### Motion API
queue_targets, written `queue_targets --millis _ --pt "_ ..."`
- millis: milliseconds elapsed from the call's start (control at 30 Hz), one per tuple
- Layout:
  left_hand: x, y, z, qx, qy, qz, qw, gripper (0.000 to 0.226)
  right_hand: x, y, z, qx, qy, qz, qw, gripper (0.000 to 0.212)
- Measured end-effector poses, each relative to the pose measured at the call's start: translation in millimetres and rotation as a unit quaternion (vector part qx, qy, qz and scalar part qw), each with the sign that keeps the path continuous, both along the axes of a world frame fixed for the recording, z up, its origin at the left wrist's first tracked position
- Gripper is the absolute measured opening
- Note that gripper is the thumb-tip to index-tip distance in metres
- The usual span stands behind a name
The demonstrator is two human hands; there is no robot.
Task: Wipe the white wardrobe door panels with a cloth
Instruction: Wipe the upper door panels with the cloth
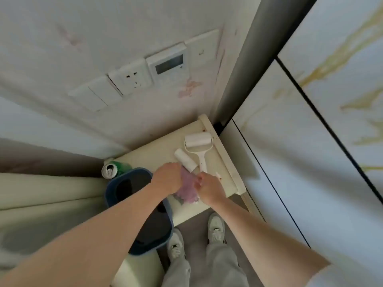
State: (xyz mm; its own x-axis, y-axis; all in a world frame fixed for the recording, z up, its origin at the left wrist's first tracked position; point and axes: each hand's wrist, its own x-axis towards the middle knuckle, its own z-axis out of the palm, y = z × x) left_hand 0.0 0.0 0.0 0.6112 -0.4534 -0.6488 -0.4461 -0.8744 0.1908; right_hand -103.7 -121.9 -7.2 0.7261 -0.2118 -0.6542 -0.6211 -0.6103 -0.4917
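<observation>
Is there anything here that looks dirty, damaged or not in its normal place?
Yes. The white wardrobe door panels carry yellowish streaks, like dried splashes. The wall has pinkish smudges near the thermostat. Both hands, left hand and right hand, hold the purple cloth.

Support surface was a small cream-coloured bedside table [157,150] with a raised lip along its right edge, set into the corner by the wall. Lying on its top: a white plastic lint roller with a handle [199,149], a separate white cylindrical refill roll [185,160] just beside it, a crumpled lilac cloth [187,188] near the front edge, a green drink can with a silver opened top [113,169] at the left corner, and a dark blue plastic bin [137,208] overhanging the left front.
</observation>
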Motion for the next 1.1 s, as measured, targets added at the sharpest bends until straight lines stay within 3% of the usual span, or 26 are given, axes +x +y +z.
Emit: queue_targets --millis 167,300,467,600,667,767,833,900,1033,1100 --pt "-7.2 -21.9 -61.5 0.024 0.045 0.101 0.994 0.028 -1.1 11.9 -58.9 -0.028 -0.011 -0.037 0.999 0.018" --pt "-2.2 -17.9 -89.8 0.023 0.056 0.242 0.968 0.052 -0.6 18.9 -83.2 -0.05 0.001 -0.068 0.996 0.011" --pt "4.5 -9.8 -81.5 0.088 0.078 0.098 0.988 0.041 -2.4 19.4 -62.9 0.007 0.011 -0.08 0.997 0.024" --pt "6.0 -11.4 -39.3 0.094 0.126 0.062 0.986 0.04 -10.8 12.6 -21.2 0.132 -0.031 -0.162 0.977 0.024" --pt "10.8 -12.4 0.7 0.074 0.136 0.061 0.986 0.043 -9.6 2.8 14.6 0.169 -0.059 -0.225 0.958 0.019" --pt "17.3 -17.3 78.3 -0.058 0.194 0.125 0.971 0.062 -8.4 -13.1 78.9 0.239 -0.08 -0.288 0.924 0.02" --pt "23.6 -28.1 133.1 -0.133 0.244 0.101 0.955 0.034 -7.4 -26.0 123.6 0.275 -0.107 -0.301 0.907 0.014" --pt "23.2 -38.6 200.8 -0.183 0.252 0.087 0.946 0.013 -13.7 -36.6 188.6 0.287 -0.157 -0.313 0.892 0.01" --pt "11.0 -73.0 366.1 -0.316 0.29 0.039 0.902 0.019 -46.0 -60.9 357.7 0.304 -0.306 -0.341 0.835 0.008" --pt "-11.2 -102.3 468.6 -0.38 0.288 -0.037 0.878 0.017 -75.1 -74.8 454.3 0.26 -0.395 -0.347 0.81 0.011"
